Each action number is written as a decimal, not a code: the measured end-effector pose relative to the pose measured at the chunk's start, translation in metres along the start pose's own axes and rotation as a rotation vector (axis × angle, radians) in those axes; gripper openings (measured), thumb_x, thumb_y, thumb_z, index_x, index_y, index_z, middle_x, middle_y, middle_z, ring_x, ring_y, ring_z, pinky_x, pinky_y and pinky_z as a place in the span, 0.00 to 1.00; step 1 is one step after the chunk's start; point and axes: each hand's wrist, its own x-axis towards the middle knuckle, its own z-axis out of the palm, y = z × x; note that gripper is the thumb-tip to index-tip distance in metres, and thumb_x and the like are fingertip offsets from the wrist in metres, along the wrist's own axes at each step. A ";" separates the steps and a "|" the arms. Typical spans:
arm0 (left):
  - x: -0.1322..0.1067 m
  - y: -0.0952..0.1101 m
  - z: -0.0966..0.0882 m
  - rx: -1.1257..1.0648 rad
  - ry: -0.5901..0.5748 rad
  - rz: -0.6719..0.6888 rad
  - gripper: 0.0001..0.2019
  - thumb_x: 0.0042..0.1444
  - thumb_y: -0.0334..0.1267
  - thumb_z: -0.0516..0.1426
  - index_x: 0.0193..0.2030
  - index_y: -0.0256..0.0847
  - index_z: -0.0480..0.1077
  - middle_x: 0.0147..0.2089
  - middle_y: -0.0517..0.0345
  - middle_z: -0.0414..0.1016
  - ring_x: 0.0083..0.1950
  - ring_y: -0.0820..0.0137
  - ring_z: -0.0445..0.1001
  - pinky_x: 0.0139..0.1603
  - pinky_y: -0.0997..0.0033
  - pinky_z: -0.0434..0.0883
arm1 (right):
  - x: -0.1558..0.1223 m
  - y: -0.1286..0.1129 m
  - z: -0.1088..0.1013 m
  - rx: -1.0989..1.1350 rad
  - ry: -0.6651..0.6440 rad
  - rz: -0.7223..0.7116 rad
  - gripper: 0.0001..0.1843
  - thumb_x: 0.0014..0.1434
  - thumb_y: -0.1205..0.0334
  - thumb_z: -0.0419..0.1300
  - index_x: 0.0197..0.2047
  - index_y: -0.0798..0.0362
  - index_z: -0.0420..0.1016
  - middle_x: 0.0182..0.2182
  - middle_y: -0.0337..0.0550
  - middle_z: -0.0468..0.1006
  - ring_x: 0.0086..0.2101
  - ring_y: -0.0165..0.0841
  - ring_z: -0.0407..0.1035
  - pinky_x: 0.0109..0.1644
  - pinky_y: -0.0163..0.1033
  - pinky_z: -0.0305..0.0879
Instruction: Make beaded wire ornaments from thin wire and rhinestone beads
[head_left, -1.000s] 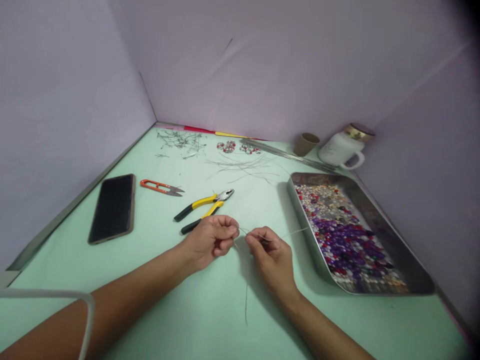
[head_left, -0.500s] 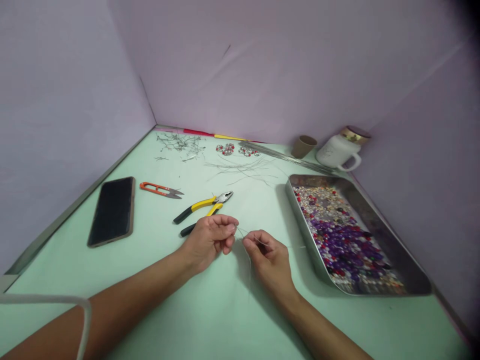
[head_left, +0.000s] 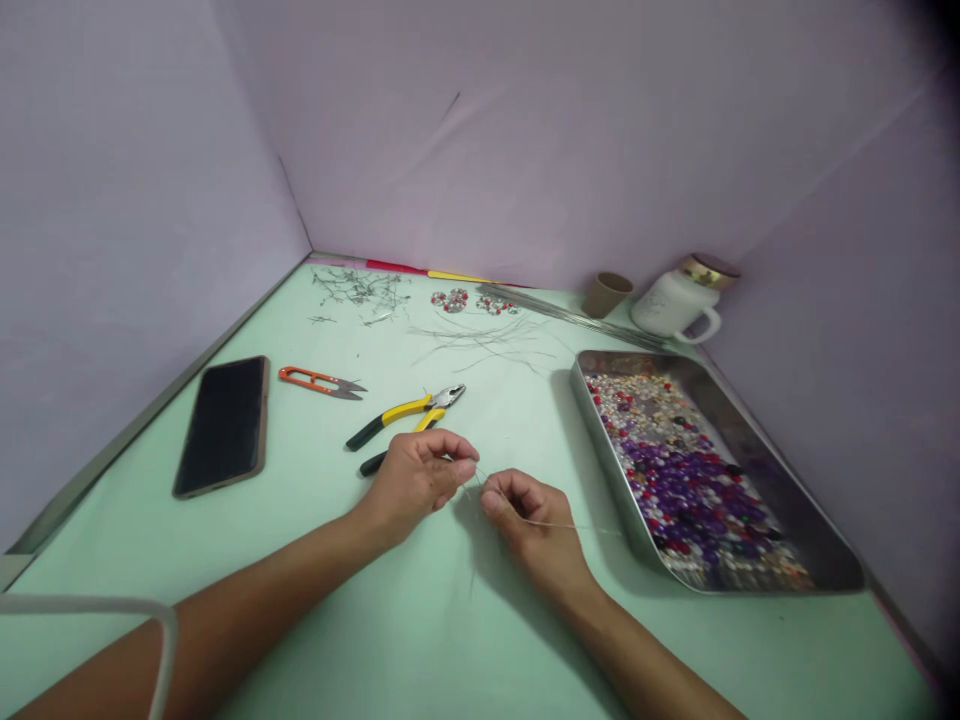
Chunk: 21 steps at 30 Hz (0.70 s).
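Thin silvery wire (head_left: pixel 559 525) runs between my two hands, above the pale green tabletop. My left hand (head_left: pixel 420 480) pinches it between thumb and forefinger. A short way to the right, my right hand (head_left: pixel 536 520) is closed on the same wire with its fingertips, and one strand sticks out rightward toward the bead tray. Another faint strand hangs below the fingers. Whether this is one piece or several cannot be made out. Yellow-and-black pliers (head_left: pixel 409 410) lie open behind my left hand, which hides part of one handle.
A metal tray (head_left: pixel 615 470) of mixed beads stands at right. Orange thread snips (head_left: pixel 321 382) and a phone (head_left: pixel 223 425) lie left. Behind are cut wires (head_left: pixel 487 340), wire scraps (head_left: pixel 360 290), beaded pieces (head_left: pixel 454 299), a wire bundle (head_left: pixel 577 315), a brown cup (head_left: pixel 606 295) and a lidded mug (head_left: pixel 675 302).
My right hand has dropped slightly and turned a little. The wire's right-hand strand has swung lower, and the hanging strand has shifted left. My left hand stays nearly in place.
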 end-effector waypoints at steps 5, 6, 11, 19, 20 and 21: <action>0.003 -0.001 -0.003 -0.069 -0.077 -0.027 0.05 0.43 0.33 0.59 0.29 0.35 0.69 0.13 0.69 0.57 0.14 0.83 0.52 0.14 0.81 0.48 | 0.001 -0.001 -0.006 0.204 -0.128 0.094 0.13 0.45 0.55 0.60 0.22 0.56 0.65 0.16 0.35 0.63 0.20 0.25 0.55 0.24 0.31 0.52; 0.003 -0.001 -0.003 -0.067 -0.074 -0.026 0.05 0.43 0.33 0.59 0.29 0.35 0.69 0.13 0.69 0.57 0.14 0.83 0.52 0.14 0.81 0.49 | 0.001 -0.001 -0.007 0.236 -0.143 0.105 0.14 0.45 0.54 0.61 0.22 0.57 0.66 0.16 0.35 0.63 0.20 0.25 0.55 0.24 0.31 0.54; 0.002 -0.001 -0.002 -0.028 -0.028 -0.004 0.04 0.42 0.33 0.60 0.26 0.35 0.70 0.12 0.69 0.57 0.14 0.83 0.53 0.14 0.81 0.50 | 0.001 0.003 -0.008 0.304 -0.165 0.117 0.14 0.44 0.54 0.62 0.22 0.57 0.67 0.16 0.35 0.64 0.20 0.25 0.56 0.25 0.32 0.57; -0.002 0.001 0.000 0.095 0.021 0.042 0.03 0.44 0.31 0.58 0.24 0.34 0.69 0.11 0.69 0.57 0.14 0.84 0.53 0.14 0.82 0.52 | 0.000 -0.001 -0.005 0.248 -0.139 0.125 0.15 0.43 0.53 0.62 0.22 0.57 0.66 0.16 0.35 0.63 0.19 0.24 0.56 0.24 0.31 0.56; -0.002 0.001 0.000 0.102 0.023 0.043 0.03 0.44 0.31 0.58 0.24 0.34 0.69 0.11 0.69 0.57 0.14 0.84 0.53 0.14 0.82 0.52 | 0.000 -0.002 -0.004 0.241 -0.135 0.128 0.16 0.43 0.53 0.63 0.22 0.57 0.66 0.16 0.34 0.63 0.19 0.24 0.56 0.24 0.31 0.56; -0.002 0.001 0.000 0.111 0.023 0.044 0.03 0.44 0.31 0.58 0.24 0.34 0.69 0.11 0.69 0.58 0.14 0.84 0.53 0.14 0.82 0.52 | 0.000 -0.002 -0.004 0.233 -0.133 0.132 0.16 0.42 0.52 0.63 0.21 0.57 0.66 0.15 0.34 0.62 0.19 0.24 0.56 0.24 0.31 0.56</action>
